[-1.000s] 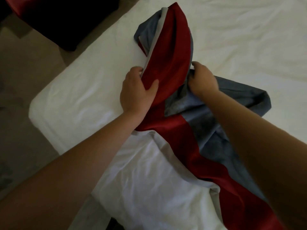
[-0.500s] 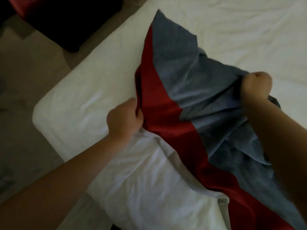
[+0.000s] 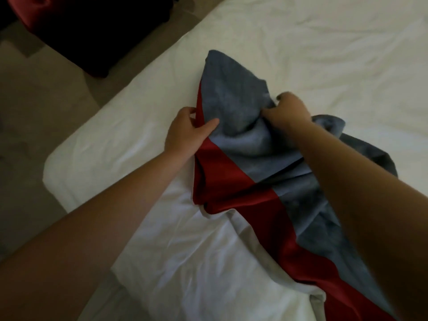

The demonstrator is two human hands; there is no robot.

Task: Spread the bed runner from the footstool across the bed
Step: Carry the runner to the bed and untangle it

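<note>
The bed runner [image 3: 243, 158], grey-blue with a red band and a pale lining, lies bunched and twisted on the white bed [image 3: 324, 54], trailing toward the lower right. My left hand [image 3: 187, 130] pinches its red edge between thumb and fingers near the bed's left side. My right hand [image 3: 287, 110] grips a fold of the grey-blue cloth, fingers curled into it. The runner's far end points up the bed as a flat grey corner.
A dark footstool [image 3: 92, 31] with a red item on it stands on the beige floor [image 3: 34, 100] at the upper left. The bed's rounded corner [image 3: 60, 167] is at the left. Wrinkled white sheet stretches to the right and top.
The runner's folded end has been opened out, grey side up. My hands came back closer together, the right moving left, the left shifting up the red edge.
</note>
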